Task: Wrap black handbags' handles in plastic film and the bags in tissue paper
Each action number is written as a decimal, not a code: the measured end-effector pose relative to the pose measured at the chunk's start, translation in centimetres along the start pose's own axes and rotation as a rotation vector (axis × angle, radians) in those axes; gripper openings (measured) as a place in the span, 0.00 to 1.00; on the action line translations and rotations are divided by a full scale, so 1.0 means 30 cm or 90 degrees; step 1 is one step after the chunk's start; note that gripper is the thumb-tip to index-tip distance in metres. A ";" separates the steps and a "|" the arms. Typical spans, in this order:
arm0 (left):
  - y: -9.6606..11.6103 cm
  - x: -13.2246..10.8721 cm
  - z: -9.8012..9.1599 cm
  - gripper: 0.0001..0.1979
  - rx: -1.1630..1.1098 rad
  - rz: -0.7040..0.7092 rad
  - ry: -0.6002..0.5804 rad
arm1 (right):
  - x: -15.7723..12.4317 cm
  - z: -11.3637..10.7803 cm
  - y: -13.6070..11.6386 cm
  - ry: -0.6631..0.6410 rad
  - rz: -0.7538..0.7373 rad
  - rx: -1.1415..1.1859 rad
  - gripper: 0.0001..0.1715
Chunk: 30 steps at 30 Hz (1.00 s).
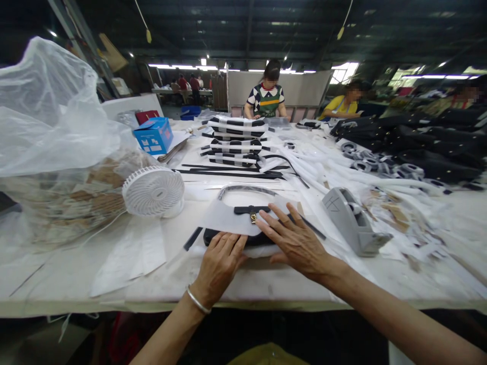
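A black handbag lies on the table before me, with a white sheet over its upper part. A dark flap strip and a gold clasp show against the sheet. The wrapped handle arches away from me. My left hand, with a bangle at the wrist, is closed on the bag's near edge, fingers together on top and thumb lower down. Spread out flat, my right hand rests on the bag's right side, fingertips close to the clasp. The bag's right part is hidden under it.
A white fan and a big clear plastic bag stand left. A grey tape dispenser is at right, near paper scraps. Wrapped bags and black strips lie beyond. Co-workers sit behind; black bags are heaped right.
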<state>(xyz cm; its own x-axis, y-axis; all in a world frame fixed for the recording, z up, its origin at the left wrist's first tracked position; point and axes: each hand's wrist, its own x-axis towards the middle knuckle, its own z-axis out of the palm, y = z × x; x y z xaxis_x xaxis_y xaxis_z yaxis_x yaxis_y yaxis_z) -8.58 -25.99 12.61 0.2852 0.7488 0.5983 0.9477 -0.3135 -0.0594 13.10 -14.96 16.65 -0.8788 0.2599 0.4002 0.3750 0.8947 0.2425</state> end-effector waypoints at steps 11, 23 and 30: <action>0.027 0.016 -0.044 0.29 0.111 0.009 0.008 | 0.068 -0.030 -0.037 -0.053 -0.009 0.027 0.17; -0.043 0.145 -0.022 0.22 -0.032 0.020 -0.290 | 0.096 -0.006 0.029 -0.242 -0.006 0.095 0.33; -0.031 0.027 0.085 0.20 -0.005 0.043 -0.163 | 0.010 0.094 0.033 -0.119 -0.061 0.142 0.27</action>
<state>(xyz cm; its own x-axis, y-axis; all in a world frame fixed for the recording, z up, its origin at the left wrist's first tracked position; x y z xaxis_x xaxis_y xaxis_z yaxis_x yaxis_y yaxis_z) -8.86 -23.63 11.11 0.3757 0.8491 0.3713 0.9244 -0.3716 -0.0856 12.36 -12.98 14.50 -0.9537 0.2147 0.2106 0.2323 0.9707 0.0624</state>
